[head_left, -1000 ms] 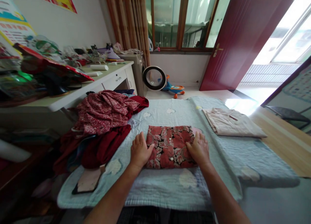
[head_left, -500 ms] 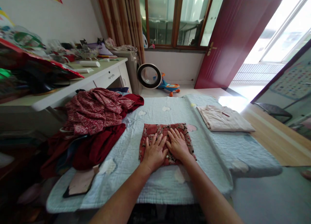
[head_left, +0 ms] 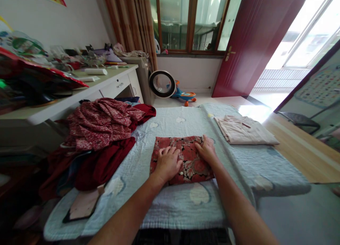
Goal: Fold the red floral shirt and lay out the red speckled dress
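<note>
Folded red floral button-front garment (head_left: pixel 192 165) lies flat, centre of the pale blue quilted cloth (head_left: pixel 183 216). Left hand (head_left: pixel 168 163) palm down on its left half, fingers loosely bent, a little apart. Right hand (head_left: pixel 207 151) at its right edge, thumb over the top, index finger reaching toward the far corner; other fingers partly hidden, cannot tell if they pinch the fabric. Folded cream shirt (head_left: pixel 247 131) to the right, well apart from both hands. At left, crumpled red patterned garment (head_left: pixel 103 124) heaped beside dark red cloth (head_left: pixel 106 165).
</note>
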Available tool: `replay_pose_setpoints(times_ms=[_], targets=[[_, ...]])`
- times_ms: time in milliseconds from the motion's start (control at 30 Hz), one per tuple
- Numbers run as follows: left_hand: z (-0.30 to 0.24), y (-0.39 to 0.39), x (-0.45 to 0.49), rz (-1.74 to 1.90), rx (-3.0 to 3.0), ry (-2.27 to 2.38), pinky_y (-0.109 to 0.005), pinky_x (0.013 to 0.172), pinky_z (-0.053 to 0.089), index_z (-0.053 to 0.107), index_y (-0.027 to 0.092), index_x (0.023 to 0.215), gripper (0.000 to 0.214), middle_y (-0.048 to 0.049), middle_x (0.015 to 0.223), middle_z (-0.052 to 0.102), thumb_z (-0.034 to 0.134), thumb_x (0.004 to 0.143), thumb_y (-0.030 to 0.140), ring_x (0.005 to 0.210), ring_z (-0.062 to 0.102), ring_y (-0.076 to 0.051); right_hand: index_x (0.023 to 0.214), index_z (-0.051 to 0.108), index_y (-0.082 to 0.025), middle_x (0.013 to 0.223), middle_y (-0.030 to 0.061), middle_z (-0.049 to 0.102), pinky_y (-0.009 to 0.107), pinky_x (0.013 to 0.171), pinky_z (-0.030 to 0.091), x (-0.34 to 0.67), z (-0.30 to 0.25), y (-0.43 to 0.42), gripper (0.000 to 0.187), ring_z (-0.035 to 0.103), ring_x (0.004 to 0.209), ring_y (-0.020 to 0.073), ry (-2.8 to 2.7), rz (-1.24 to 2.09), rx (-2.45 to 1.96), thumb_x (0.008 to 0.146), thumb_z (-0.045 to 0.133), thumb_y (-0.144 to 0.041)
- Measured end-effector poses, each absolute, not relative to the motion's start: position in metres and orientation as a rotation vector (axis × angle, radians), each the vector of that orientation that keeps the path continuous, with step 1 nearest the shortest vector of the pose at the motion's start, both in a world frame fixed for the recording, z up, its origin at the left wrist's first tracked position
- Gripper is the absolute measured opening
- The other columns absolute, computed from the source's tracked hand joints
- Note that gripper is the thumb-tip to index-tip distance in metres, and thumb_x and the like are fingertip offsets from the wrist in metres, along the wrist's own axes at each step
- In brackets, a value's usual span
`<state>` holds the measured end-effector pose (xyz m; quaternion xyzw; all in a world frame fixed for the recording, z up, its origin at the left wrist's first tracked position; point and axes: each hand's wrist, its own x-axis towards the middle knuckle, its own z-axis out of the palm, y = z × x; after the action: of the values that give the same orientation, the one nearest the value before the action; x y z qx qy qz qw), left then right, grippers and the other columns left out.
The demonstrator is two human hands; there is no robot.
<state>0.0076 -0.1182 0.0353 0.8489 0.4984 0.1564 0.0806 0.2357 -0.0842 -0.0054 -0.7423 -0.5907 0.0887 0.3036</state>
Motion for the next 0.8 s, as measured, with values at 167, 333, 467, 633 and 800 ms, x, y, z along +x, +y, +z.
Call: replay_pose_setpoints(times_ms=[167,333,467,633,800], targets=[[0.046,-0.077,0.027,0.596,2.543,1.507,-0.052,0.108,0.03,0.06,0.02,0.121,0.033,-0.0123,0.136,0.059,0.046,0.091,0.019,0.129,0.048,-0.027,0.139,0.045,-0.009,0.13,0.0199,0.059,0.047,0.106,0.039,0.239,-0.016,-0.073,0.077,0.053,0.123,0.0327,-1.456,0.33,-1.862,0.072,0.063,-0.043],[0.02,-0.055,0.039,0.609,2.534,1.536,-0.054,0.113,0.023,0.05,0.018,0.134,0.045,-0.0138,0.139,0.055,0.049,0.088,0.018,0.134,0.042,-0.028,0.126,0.055,-0.014,0.121,0.0148,0.062,0.047,0.104,0.039,0.236,-0.013,-0.086,0.059,0.053,0.117,0.0295,-1.49,0.228,-1.662,0.072,0.059,-0.035],[0.01,-0.06,0.038,0.716,2.52,1.586,-0.05,0.111,0.026,0.054,0.02,0.128,0.043,-0.0113,0.119,0.06,0.052,0.086,0.017,0.118,0.05,-0.027,0.088,0.063,-0.021,0.096,0.0084,0.064,0.043,0.1,0.04,0.233,0.006,-0.098,0.021,0.054,0.104,0.027,-1.571,0.175,-1.563,0.069,0.053,-0.024],[0.018,-0.069,0.034,0.804,2.503,1.59,-0.045,0.104,0.034,0.063,0.022,0.098,0.021,-0.0075,0.099,0.056,0.049,0.085,0.014,0.102,0.051,-0.025,0.081,0.055,-0.023,0.094,0.0048,0.065,0.035,0.088,0.045,0.228,0.023,-0.107,0.019,0.058,0.092,0.0232,-1.574,0.372,-1.4,0.064,0.048,-0.019],[0.019,-0.069,0.034,0.866,2.5,1.581,-0.044,0.104,0.035,0.06,0.021,0.107,0.024,-0.009,0.108,0.056,0.05,0.085,0.016,0.107,0.05,-0.026,0.082,0.055,-0.022,0.071,-0.0007,0.059,0.029,0.066,0.043,0.224,0.021,-0.108,0.01,0.053,0.066,0.0178,-1.489,0.437,-1.444,0.074,0.052,-0.026]])
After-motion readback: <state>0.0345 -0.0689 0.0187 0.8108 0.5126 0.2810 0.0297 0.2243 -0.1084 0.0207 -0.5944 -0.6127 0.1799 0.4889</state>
